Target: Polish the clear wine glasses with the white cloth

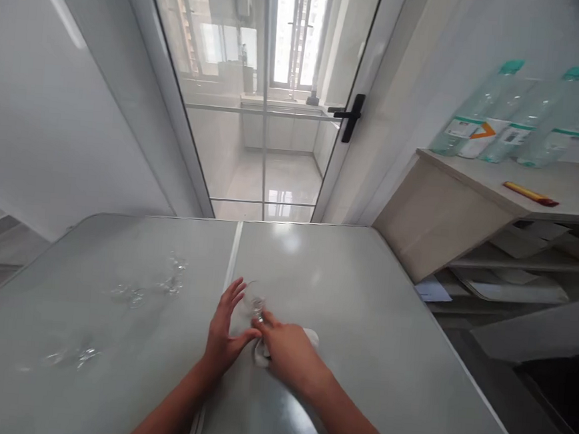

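Observation:
A clear, see-through glass piece (257, 303), perhaps a stemmed glass, is at the middle of the table; its outline is faint. My left hand (225, 326) is just left of it, fingers stretched up beside its curved edge and thumb reaching toward my right fingertips. My right hand (289, 351) is bent over a white cloth (261, 354), which shows on both sides of the palm. Its fingertips touch the near end of the glass piece. How the fingers close under the hand is partly hidden.
Several similar clear pieces (135, 296) lie on the left of the grey table (383, 358), with another clear piece (87, 353) nearer me. Plastic bottles (511, 137) and a yellow-red packet (529, 194) are on the right-hand shelf. Beyond the table is a glass door (294, 157).

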Demonstrator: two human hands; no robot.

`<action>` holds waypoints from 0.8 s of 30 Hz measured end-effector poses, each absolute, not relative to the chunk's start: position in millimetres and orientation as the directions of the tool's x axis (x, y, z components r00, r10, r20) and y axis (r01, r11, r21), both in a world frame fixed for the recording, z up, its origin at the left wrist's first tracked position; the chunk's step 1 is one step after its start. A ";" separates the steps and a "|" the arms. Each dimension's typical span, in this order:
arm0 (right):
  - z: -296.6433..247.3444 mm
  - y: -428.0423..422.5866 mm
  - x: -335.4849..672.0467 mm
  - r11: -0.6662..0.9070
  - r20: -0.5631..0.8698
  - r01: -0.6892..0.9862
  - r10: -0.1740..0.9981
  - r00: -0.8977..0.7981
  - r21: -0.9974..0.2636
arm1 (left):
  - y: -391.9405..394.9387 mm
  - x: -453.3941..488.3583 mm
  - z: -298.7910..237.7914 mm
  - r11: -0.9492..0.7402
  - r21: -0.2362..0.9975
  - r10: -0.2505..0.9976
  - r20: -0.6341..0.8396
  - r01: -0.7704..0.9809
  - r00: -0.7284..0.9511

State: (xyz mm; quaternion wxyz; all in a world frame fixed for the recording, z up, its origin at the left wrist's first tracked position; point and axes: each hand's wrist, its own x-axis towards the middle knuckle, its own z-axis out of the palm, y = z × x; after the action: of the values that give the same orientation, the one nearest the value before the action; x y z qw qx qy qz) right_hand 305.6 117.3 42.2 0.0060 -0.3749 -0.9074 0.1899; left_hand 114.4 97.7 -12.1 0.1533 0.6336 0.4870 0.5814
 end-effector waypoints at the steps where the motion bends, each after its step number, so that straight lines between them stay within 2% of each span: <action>1: 39.8 120.7 309.6 0.606 -0.133 0.711 0.720 -0.681 -0.357 | 97.0 112.4 -10.2 -0.483 0.751 0.787 0.597 0.450 -0.152; 3: 33.1 131.5 321.5 0.526 -0.147 0.775 0.786 -0.600 -0.351 | 95.9 105.4 -5.6 -0.448 0.723 0.750 0.624 0.526 -0.220; 5: 23.7 147.8 337.8 0.443 -0.151 0.840 0.850 -0.504 -0.312 | 95.9 94.4 -0.4 -0.298 0.701 0.672 0.636 0.648 -0.379; 8: 7.1 175.8 365.6 0.323 -0.137 0.917 0.923 -0.360 -0.236 | 96.8 73.3 7.6 -0.083 0.646 0.518 0.678 0.759 -0.521; 11: -6.6 194.9 388.3 0.240 -0.074 0.949 0.963 -0.260 -0.206 | 97.5 52.6 14.8 0.036 0.636 0.378 0.705 0.771 -0.600; 14: -7.7 199.6 397.8 0.206 -0.023 0.954 0.976 -0.216 -0.219 | 99.5 37.1 16.8 0.104 0.687 0.284 0.673 0.719 -0.683; 18: 15.6 189.1 393.2 0.187 -0.019 0.949 0.980 -0.199 -0.254 | 104.7 25.7 6.3 0.139 0.787 0.295 0.547 0.602 -0.783; 20: 31.2 179.3 386.5 0.084 -0.013 0.967 0.996 -0.090 -0.243 | 107.2 22.4 -1.7 0.165 0.811 0.313 0.497 0.562 -0.809; 22: 43.2 168.9 377.1 -0.056 0.123 0.964 0.988 0.090 -0.260 | 109.2 19.4 -8.4 0.178 0.818 0.343 0.469 0.546 -0.814; 24: 48.8 159.9 364.7 0.051 0.341 0.927 0.936 0.085 -0.372 | 111.1 16.3 -12.5 0.172 0.830 0.370 0.445 0.531 -0.816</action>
State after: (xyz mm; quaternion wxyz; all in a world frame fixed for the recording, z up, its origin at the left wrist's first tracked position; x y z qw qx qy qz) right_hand 364.7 159.9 48.8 0.2610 -0.6887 -0.6764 0.0089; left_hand 16.3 111.1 -12.5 -0.0703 0.2952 0.7624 0.5715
